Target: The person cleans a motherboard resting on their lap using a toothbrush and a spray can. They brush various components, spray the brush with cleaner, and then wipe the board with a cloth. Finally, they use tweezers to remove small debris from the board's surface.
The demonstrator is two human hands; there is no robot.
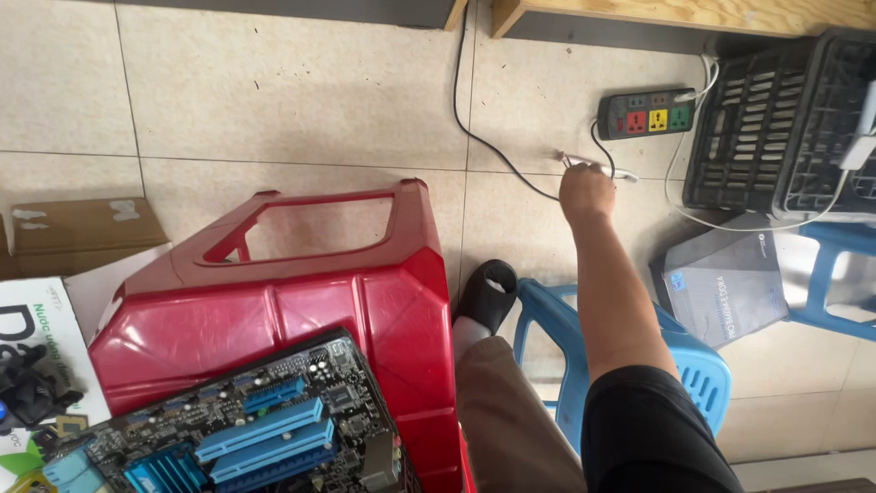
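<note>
— What lay at the left edge of your view?

— I saw a flat brown cardboard box on the tiled floor, and a green-and-black printed circuit board with blue slots lying at the near corner of a red plastic stool tipped on its side, which served it as a makeshift stand.

— And the hands?

— My left hand was not in view. My right hand stretched far out over a blue plastic stool, fingers pressed together around a thin white cable end, low to the floor because the black power strip with coloured sockets lay just beyond it.

— Anything further right?

— A black slatted plastic crate stood against the wall, with a grey flat box in front of it.
</note>
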